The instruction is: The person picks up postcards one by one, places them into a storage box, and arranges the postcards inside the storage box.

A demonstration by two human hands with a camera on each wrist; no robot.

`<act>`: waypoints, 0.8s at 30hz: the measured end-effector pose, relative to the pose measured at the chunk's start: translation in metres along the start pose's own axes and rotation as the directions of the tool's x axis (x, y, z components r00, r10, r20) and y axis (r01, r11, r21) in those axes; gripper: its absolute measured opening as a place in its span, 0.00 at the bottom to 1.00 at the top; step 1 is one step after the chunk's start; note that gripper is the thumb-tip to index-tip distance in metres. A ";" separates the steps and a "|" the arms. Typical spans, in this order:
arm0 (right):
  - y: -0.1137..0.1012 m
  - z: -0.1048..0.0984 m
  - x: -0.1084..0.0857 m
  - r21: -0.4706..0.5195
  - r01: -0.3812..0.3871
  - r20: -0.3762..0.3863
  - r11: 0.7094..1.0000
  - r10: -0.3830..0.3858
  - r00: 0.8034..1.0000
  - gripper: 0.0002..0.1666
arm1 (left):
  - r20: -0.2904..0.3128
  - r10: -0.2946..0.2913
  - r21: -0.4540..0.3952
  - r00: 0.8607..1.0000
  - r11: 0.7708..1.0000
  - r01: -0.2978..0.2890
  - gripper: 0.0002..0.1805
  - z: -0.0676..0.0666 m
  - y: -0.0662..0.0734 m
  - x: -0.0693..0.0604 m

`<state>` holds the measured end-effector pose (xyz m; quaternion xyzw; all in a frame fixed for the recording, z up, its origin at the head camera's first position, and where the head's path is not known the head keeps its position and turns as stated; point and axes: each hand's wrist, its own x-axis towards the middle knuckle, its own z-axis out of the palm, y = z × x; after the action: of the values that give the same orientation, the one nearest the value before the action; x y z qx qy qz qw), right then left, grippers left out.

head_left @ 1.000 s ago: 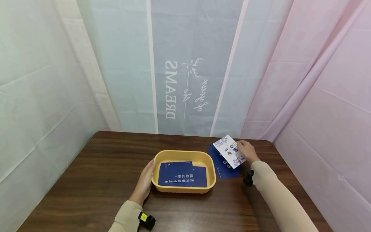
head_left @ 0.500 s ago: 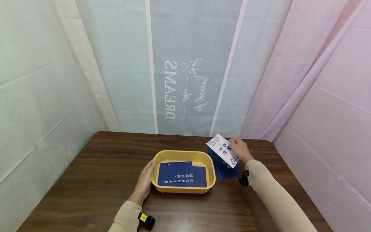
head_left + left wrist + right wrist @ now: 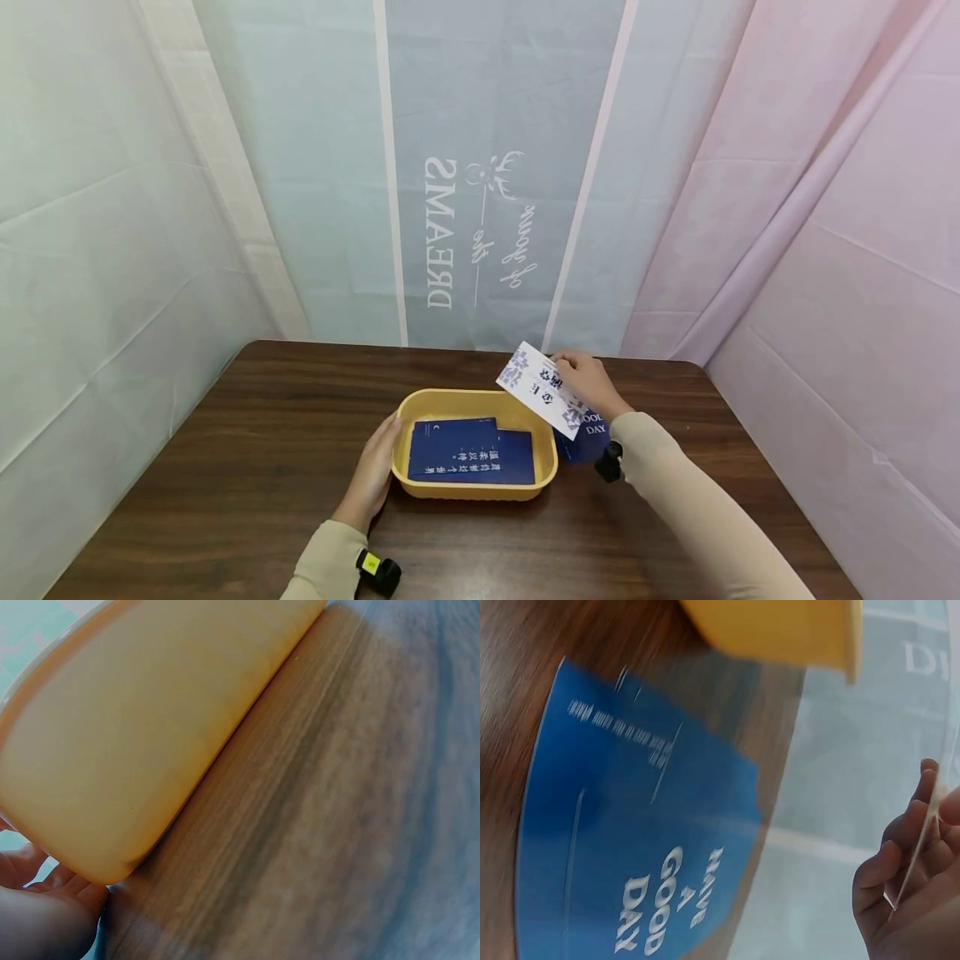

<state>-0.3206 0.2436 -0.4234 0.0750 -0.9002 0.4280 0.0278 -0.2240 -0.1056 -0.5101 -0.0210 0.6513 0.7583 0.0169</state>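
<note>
My right hand point(image 3: 592, 385) pinches a white card point(image 3: 542, 390) with purple patterns and dark characters, held tilted above the right rim of a yellow tray point(image 3: 480, 492). In the right wrist view the card is edge-on between the thumb and fingers of the right hand point(image 3: 911, 870). My left hand point(image 3: 371, 471) rests against the tray's left end, fingers along its outer wall; the left wrist view shows the hand point(image 3: 52, 907) at the tray's corner point(image 3: 97, 847). Blue cards point(image 3: 453, 450) with white characters lie inside the tray.
Right of the tray, blue cards point(image 3: 630, 825) printed "HAVE A GOOD DAY" lie on the brown wooden table point(image 3: 247, 467), partly below the right hand. Pale cloth point(image 3: 330, 183) hangs behind the table and on both sides.
My right hand has moved left with the white card, from above the blue cards on the table to the tray's right rim. The left hand and tray have stayed in place.
</note>
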 end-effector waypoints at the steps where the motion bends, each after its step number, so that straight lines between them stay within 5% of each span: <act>1: -0.003 0.002 -0.001 0.005 0.021 0.012 1.000 -0.021 1.000 0.20 | 0.001 0.001 0.001 1.000 1.000 -0.001 0.35 0.000 0.000 0.000; 11: -0.032 0.025 -0.005 -0.059 0.162 0.123 0.985 -0.154 0.980 0.15 | 0.010 -0.002 0.004 1.000 1.000 0.002 0.34 0.001 0.003 -0.002; 24: -0.055 0.036 -0.011 -0.164 0.227 0.340 0.960 -0.161 0.926 0.12 | 0.014 0.007 -0.007 1.000 1.000 -0.007 0.35 0.000 0.001 -0.001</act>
<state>-0.3009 0.1825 -0.4055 0.2301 -0.9191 0.3119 -0.0705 -0.2236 -0.1055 -0.5088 -0.0137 0.6485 0.7609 0.0188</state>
